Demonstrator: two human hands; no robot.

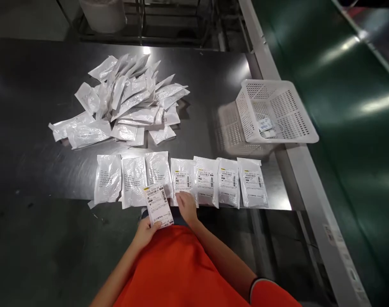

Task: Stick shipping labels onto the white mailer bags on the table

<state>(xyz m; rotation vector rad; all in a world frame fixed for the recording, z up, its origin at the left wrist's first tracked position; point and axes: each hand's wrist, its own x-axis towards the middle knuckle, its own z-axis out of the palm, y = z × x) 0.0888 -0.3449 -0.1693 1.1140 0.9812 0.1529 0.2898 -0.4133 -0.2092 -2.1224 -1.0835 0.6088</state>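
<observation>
White basket (279, 91) holds two small packets (266, 127); left hand (147, 232) fingers grip a label sheet (158, 206), right hand (187, 207) released.

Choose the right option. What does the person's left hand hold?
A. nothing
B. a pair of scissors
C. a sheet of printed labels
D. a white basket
C: the left hand grips a sheet of printed labels by its lower edge, above the row of pouches along the table's near edge; the white basket stands apart to the right.
</observation>
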